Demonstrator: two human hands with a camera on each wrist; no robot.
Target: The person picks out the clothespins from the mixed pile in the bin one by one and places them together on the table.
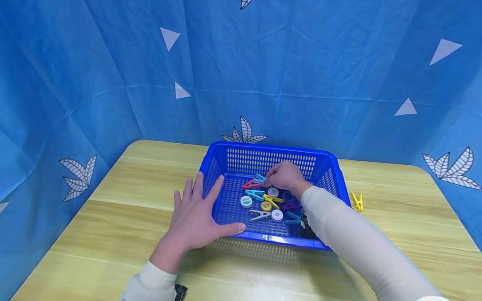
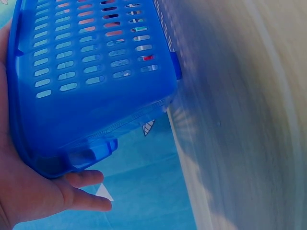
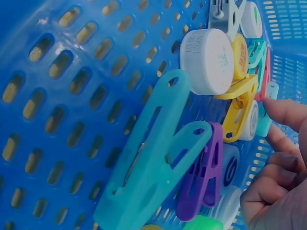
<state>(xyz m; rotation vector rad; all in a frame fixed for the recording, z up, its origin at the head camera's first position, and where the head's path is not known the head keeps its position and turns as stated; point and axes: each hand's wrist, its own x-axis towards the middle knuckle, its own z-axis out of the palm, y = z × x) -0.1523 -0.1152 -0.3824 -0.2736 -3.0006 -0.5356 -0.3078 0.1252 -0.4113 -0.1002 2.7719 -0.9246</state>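
A blue plastic basket (image 1: 268,238) holds several clothespins and bottle caps. Over its left front corner, my left hand (image 1: 197,215) spreads its fingers, the thumb across the front rim; the left wrist view shows this hand (image 2: 33,191) against the rim. Inside the basket, my right hand (image 1: 286,177) pinches a light blue clothespin (image 1: 259,178) between thumb and finger; the right wrist view shows the same clothespin (image 3: 265,122) at the fingertips. Close by lie a red clothespin (image 1: 250,185), a turquoise clothespin (image 1: 254,194), a yellow clothespin (image 1: 272,200) and a white cap (image 1: 273,192).
On the wooden table (image 1: 135,199), a yellow clothespin (image 1: 357,202) lies right of the basket. A purple clothespin (image 3: 201,175) and a large teal clothespin (image 3: 144,158) lie in the basket's right part. Behind the table hangs a blue curtain (image 1: 281,68).
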